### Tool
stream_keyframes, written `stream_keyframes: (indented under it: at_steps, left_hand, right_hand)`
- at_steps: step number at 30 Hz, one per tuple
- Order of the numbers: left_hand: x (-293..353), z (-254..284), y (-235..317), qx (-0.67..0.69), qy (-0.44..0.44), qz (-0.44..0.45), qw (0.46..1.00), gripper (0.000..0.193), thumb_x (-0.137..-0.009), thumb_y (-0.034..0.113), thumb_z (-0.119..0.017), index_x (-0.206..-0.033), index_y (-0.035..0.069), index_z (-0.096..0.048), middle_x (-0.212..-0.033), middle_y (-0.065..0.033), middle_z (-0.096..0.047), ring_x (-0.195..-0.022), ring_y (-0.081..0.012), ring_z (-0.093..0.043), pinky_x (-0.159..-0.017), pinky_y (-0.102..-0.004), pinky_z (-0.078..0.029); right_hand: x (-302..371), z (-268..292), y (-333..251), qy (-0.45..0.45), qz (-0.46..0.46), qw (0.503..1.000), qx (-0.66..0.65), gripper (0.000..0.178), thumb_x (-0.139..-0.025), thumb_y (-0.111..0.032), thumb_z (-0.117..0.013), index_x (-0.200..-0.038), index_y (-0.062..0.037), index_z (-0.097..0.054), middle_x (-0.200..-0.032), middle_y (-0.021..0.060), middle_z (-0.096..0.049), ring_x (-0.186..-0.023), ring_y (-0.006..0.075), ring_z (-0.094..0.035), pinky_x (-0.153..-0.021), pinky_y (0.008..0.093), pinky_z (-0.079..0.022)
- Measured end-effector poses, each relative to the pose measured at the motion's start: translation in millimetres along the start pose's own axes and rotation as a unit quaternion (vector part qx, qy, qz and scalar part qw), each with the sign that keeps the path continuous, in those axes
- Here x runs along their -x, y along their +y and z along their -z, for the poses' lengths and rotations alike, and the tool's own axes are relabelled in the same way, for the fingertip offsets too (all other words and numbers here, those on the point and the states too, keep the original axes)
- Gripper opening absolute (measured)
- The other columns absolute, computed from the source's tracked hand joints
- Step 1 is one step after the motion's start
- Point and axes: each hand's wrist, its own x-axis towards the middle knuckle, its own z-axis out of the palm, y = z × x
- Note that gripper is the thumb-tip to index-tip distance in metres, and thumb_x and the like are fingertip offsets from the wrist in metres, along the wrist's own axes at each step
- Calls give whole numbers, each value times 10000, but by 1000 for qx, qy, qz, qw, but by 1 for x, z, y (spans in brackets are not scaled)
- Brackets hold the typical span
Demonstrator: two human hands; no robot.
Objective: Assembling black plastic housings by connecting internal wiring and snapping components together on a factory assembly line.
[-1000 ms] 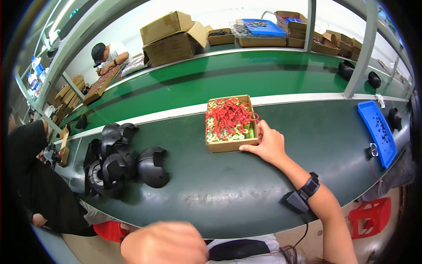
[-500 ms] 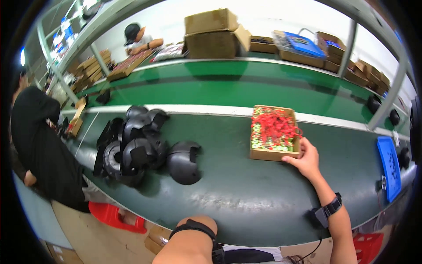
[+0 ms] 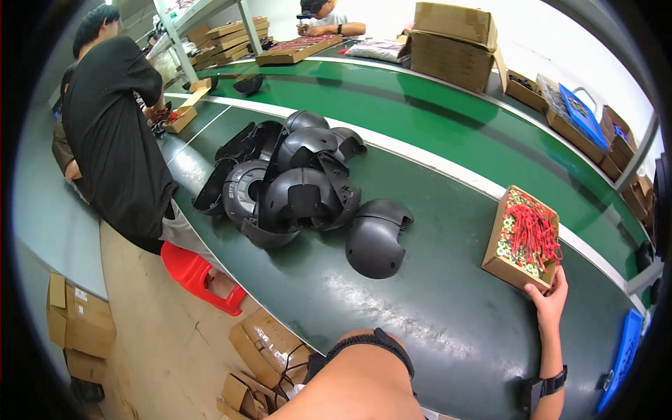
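Note:
My right hand (image 3: 551, 299) grips the near right corner of a small open cardboard box (image 3: 509, 271) on the dark green worktop, thumb against its front wall. Inside lie many red cords (image 3: 528, 227) with pale green and white round pieces. My left forearm enters from the lower edge with a black band at the wrist; little of my left hand (image 3: 369, 334) shows at the table's near edge, its fingers hidden. Left of the box sits a single black domed shell (image 3: 378, 241) with a notched edge. Beyond it, several similar shells (image 3: 297, 189) are piled up.
A green conveyor belt (image 3: 420, 115) runs behind a white rail. A co-worker in black (image 3: 112, 133) stands at left, beside a red stool (image 3: 199, 276). Another person (image 3: 329, 21) works at the far side. Large cartons (image 3: 451, 56) and a blue tray (image 3: 619, 360) border the area.
The view has swung left, so the worktop and shells appear further right. My right hand remains on the cardboard box, which now looks tilted in the picture.

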Motion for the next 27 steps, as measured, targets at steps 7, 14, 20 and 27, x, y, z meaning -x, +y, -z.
stream_keyframes:
  at_steps: [7, 14, 20, 27]
  left_hand:
    - [-7, -14, -7, 27, 14, -16, 999, 308, -795, 254, -617, -618, 3, -588, -585, -146, -572, -593, -281, -625, -576, -464, -499]
    - [-17, -30, -15, 47, 17, -33, 998, 314, -801, 260, -614, -626, 0, -591, -597, -153, -579, -606, -289, -629, -590, -464, -504]
    - [-25, -43, -23, 64, 20, -57, 996, 319, -806, 266, -611, -633, -2, -594, -608, -160, -586, -618, -296, -632, -602, -465, -508]
    - [-33, -59, -24, 86, 26, -83, 993, 326, -812, 273, -607, -642, -5, -598, -621, -167, -593, -631, -304, -636, -616, -466, -513]
  right_hand:
    - [-2, -1, 3, 6, 7, 1000, 2, 470, -693, -223, -854, -985, -83, -513, -865, -55, -564, -734, 4, -475, -607, 166, -340]
    - [-1, 0, 2, 4, 12, 1000, -5, 415, -689, -158, -833, -933, -96, -504, -851, -43, -599, -714, 13, -498, -608, 166, -360]
    - [-2, -5, 1, 9, 18, 1000, -18, 418, -692, -163, -832, -936, -99, -498, -839, -46, -594, -708, 10, -491, -606, 167, -357]
    - [-2, -4, 0, 15, 24, 1000, 1, 406, -701, -163, -820, -923, -101, -485, -828, -42, -591, -693, 15, -484, -597, 169, -353]
